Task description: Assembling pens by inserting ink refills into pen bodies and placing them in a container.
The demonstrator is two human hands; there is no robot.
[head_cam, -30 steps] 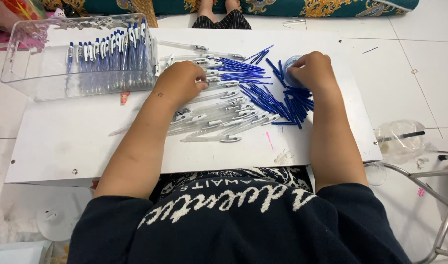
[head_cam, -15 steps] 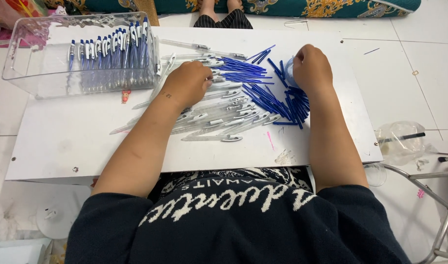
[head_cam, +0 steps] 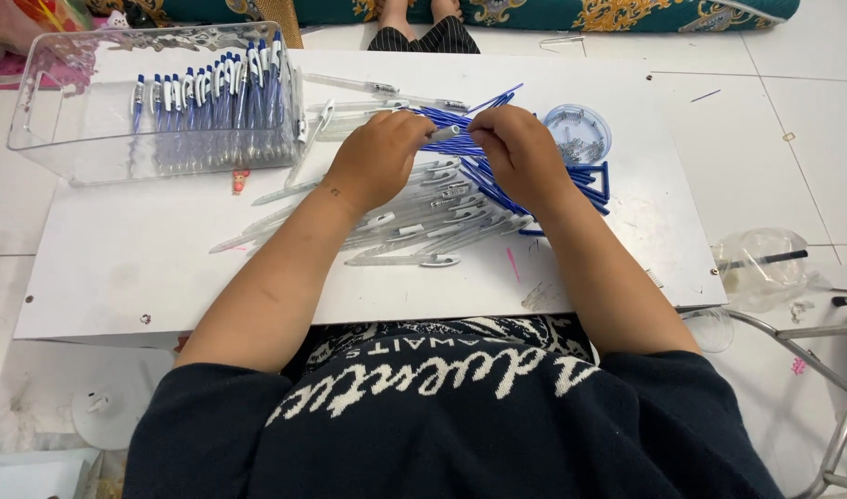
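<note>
Both hands meet just above the heap of clear pen barrels [head_cam: 414, 217] on the worktop [head_cam: 164, 268]. The left hand [head_cam: 377, 162] and right hand [head_cam: 516, 157] each have fingers closed on one pen barrel [head_cam: 444, 132], apparently with a refill going in. It looks light, stiff and slick, best pinched mid-length.

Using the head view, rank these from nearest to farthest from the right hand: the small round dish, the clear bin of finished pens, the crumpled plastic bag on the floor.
From the right hand:
1. Small round dish, just beside it toward the board's far right.
2. Crumpled plastic bag, off the board on the floor to the right.
3. Clear bin of finished pens, at the far left corner, beyond the left hand.
</note>
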